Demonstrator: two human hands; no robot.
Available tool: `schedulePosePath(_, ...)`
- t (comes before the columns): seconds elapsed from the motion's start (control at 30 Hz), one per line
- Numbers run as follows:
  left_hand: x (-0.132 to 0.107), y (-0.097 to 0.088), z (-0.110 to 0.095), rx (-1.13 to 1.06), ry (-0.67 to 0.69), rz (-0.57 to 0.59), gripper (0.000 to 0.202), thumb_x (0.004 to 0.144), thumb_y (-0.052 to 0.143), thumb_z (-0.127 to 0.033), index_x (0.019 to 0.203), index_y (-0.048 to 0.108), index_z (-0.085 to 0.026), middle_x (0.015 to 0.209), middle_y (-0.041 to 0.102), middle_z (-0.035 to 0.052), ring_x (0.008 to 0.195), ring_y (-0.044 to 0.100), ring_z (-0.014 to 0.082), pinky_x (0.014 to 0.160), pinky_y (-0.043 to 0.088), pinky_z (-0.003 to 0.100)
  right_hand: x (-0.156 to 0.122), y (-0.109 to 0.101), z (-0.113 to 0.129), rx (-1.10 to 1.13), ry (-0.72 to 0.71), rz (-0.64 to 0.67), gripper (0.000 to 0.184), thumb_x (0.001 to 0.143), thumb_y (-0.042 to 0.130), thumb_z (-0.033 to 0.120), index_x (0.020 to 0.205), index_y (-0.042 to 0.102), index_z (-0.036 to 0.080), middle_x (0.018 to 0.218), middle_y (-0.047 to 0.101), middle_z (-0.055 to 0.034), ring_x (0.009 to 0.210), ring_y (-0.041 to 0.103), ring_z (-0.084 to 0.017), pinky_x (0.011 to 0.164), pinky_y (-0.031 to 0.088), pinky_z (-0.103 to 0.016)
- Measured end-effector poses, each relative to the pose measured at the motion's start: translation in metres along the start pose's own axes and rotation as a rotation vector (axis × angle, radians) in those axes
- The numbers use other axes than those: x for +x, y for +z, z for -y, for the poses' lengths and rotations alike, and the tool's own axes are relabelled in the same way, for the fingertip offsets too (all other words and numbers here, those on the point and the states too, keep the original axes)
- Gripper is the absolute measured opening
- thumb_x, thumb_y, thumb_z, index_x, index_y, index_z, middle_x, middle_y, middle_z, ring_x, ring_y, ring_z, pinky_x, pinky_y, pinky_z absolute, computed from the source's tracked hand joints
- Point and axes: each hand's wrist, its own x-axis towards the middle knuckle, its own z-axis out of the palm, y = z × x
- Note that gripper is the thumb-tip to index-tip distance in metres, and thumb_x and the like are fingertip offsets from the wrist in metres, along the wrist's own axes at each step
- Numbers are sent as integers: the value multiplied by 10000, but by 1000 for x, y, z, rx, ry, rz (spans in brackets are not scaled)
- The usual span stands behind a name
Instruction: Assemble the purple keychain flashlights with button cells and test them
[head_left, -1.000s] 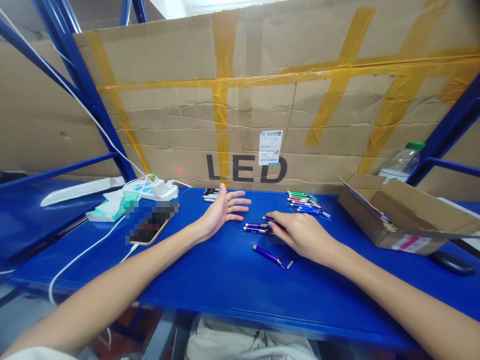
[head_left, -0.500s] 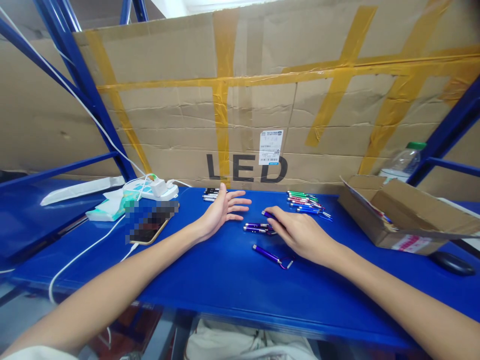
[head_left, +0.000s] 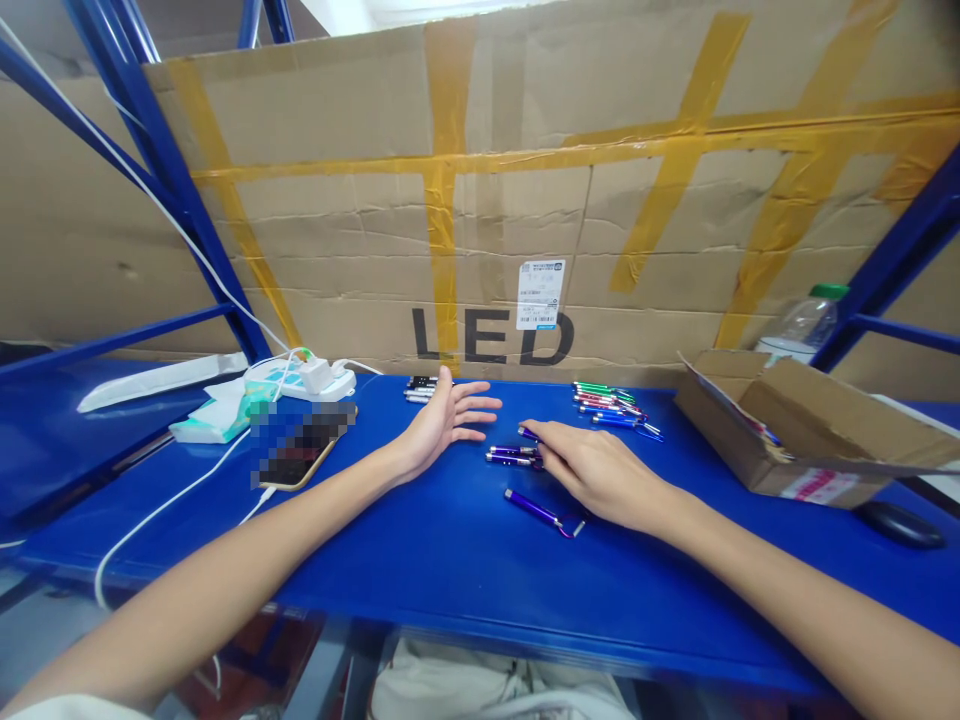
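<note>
My right hand [head_left: 600, 468] pinches a slim purple penlight [head_left: 528, 433], whose silver-tipped end pokes out past the fingertips. Just below those fingers lie other purple penlights [head_left: 511, 456], side by side and partly covered by the hand. Nearer me, a single purple penlight [head_left: 532, 507] with a key-ring clip rests on the blue tabletop [head_left: 420, 570]. My left hand [head_left: 450, 420] is open and holds nothing, its fingers spread and palm turned to the right. Behind it sit black and silver penlights [head_left: 420, 389], partly hidden by the thumb.
Rows of green, red and blue penlights [head_left: 609, 400] lie at the back right. An open cardboard box [head_left: 750, 440] stands further right, with a black mouse [head_left: 900, 524] before it. A phone [head_left: 304, 455] and a power strip [head_left: 330, 380] are at left. A large carton [head_left: 337, 250] walls the back.
My right hand has lowered slightly with the purple penlight, bringing it closer to the purple ones on the table. The left hand has stayed in place.
</note>
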Motion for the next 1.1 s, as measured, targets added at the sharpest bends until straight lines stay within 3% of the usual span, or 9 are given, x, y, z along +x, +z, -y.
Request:
schedulePosePath(0.33,1,-1,1,-7,3,-3,882,1033,245,-832,1498,586,-165,1464,676,209,1342,623,371,998,535,450,1,-1,1,26,11,-57,427,1111,402,288,1475,608,200,1404,741,-137,1182,765,-294,939,635,-439)
schedulePosePath(1.1,2,-1,2,-10,4,-4,887,1030,252,-838,1486,604,-163,1457,680,218,1346,624,383,998,542,467,1,-1,1,-6,-8,-16,433,1117,393,283,1478,614,195,1406,747,-127,1171,774,-294,936,640,-435)
